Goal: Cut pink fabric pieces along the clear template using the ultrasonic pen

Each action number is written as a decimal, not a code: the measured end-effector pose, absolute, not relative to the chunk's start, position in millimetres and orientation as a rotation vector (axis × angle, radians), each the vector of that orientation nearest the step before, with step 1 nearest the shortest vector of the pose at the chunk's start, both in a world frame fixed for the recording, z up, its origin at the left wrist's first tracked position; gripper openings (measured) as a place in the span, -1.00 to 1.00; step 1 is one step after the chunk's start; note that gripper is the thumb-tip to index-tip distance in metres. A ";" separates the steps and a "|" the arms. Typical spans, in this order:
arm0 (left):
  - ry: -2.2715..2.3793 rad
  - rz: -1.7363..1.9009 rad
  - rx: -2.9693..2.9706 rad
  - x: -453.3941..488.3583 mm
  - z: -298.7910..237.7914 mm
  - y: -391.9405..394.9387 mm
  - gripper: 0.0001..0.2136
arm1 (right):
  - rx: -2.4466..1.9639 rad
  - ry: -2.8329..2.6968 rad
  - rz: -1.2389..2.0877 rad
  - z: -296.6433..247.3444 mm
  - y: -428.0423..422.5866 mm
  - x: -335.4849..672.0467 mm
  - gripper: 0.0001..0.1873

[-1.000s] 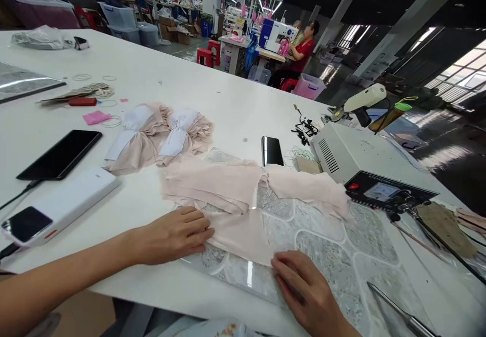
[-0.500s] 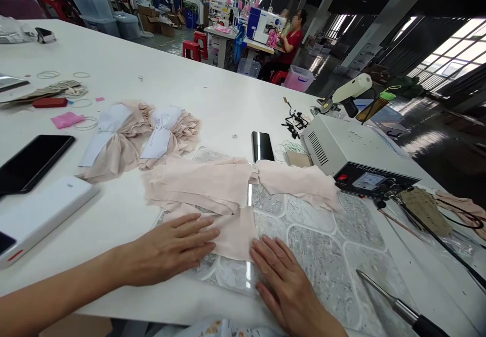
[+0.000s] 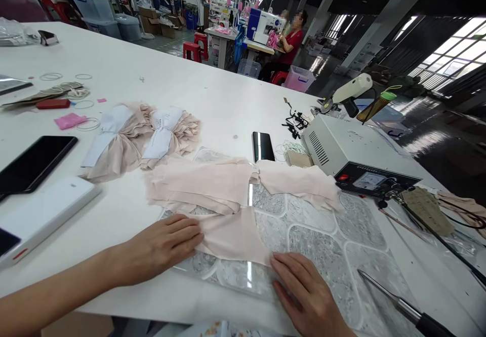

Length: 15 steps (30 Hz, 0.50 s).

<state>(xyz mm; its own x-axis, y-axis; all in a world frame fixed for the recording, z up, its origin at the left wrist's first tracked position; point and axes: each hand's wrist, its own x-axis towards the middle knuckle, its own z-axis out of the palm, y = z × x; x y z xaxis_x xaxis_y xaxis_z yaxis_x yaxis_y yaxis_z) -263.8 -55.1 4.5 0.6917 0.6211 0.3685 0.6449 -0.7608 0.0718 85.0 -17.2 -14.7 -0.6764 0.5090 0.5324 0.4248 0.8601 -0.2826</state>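
A small pale pink fabric piece lies on a grey stone-patterned mat, its lower right corner drawn out to a point. My right hand pinches that corner between thumb and fingers. At the opposite end, my left hand has its fingers bent together over the fabric's left edge, gripping it against the mat. Just behind lies a stack of pale pink fabric pieces. More pink fabric is spread to its right, touching the stack.
Two tied fabric bundles sit behind on the left. Near my left arm are a phone and a white power bank. A pointed tool with a black handle lies at right, below a grey control box. A person sits at a sewing machine beyond.
My right hand has moved right and toward me, pulling the fabric's corner out. My left hand has slid left, and its flat fingers have curled onto the fabric's edge.
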 end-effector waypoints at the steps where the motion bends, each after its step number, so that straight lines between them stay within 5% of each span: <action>1: -1.050 -0.582 -2.821 -262.5 7.3 -54.6 -0.73 | -0.688 -2.372 0.238 -16.1 -16.1 82.0 -0.55; 8: -1.077 -0.624 -2.867 -256.7 10.3 -49.8 -0.70 | -0.843 -2.193 0.632 -14.7 -8.0 73.5 -0.77; 15: -2.291 -0.894 -2.974 -261.9 42.2 -19.9 -0.67 | -1.147 -1.873 1.263 30.1 30.5 68.8 -0.75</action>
<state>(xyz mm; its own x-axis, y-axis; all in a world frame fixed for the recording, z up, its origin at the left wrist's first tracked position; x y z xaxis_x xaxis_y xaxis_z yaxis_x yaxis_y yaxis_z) -261.9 -19.9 42.2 0.2878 0.9546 -0.0771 0.6501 -0.1357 0.7476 68.8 30.5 30.1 -0.4474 0.8942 0.0116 0.3246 0.1745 -0.9296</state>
